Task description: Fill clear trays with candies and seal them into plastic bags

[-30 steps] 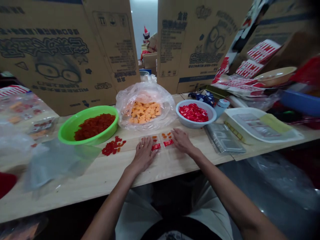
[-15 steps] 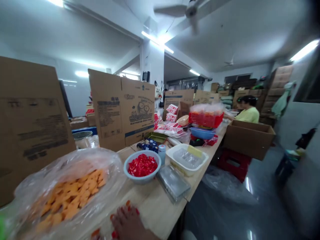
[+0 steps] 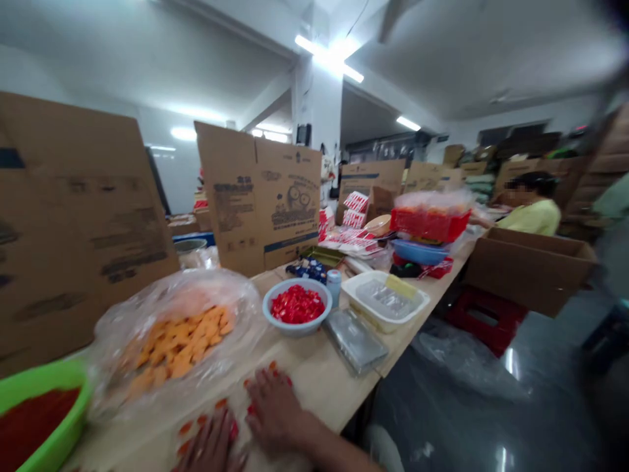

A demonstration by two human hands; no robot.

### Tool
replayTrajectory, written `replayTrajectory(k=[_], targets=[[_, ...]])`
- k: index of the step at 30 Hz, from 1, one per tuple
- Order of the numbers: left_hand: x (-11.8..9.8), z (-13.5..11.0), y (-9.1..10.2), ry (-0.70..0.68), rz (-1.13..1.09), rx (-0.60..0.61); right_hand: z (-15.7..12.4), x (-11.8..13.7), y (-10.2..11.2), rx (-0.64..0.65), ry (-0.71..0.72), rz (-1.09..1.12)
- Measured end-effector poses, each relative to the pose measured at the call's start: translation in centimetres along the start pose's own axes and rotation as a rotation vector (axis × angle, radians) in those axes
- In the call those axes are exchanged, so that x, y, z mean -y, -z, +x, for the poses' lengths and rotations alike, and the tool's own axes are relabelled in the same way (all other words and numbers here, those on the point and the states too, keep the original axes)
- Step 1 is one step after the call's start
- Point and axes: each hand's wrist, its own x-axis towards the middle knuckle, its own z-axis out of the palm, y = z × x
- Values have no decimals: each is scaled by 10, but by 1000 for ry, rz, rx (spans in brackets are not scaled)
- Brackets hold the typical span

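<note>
The left hand [image 3: 211, 446] and right hand [image 3: 272, 410] lie open and flat, gripping nothing, on the clear tray [image 3: 216, 393], with its small orange pieces [image 3: 185, 428] showing beside the fingers, the green bowl [image 3: 44, 406] left of the tray and the plastic bag [image 3: 171, 334] behind it.

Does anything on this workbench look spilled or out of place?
Possibly: small orange and red candy pieces lie loose around the left hand and right hand, outside the white bowl and green basin. They look scattered, though a clear tray may lie beneath them.
</note>
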Motion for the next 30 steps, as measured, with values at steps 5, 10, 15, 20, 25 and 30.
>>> replayTrajectory(k=[5,10,15,20,25,30], targets=[[-35,21,76,256,-174,505,-24,-16,33,-9,-161,-114],[-31,65,82,462,-287,336,-54,-59,29,-134,-314,33],[-39,93,45,358,-242,520,-70,-58,10,-129,-206,64],[-51,114,26,304,-156,657,-71,-44,-5,-86,-232,-29],[-55,117,22,319,-117,661,-70,-36,-5,-57,-297,-70],[-54,116,22,314,-110,672,-70,-33,-4,-46,-321,-101]])
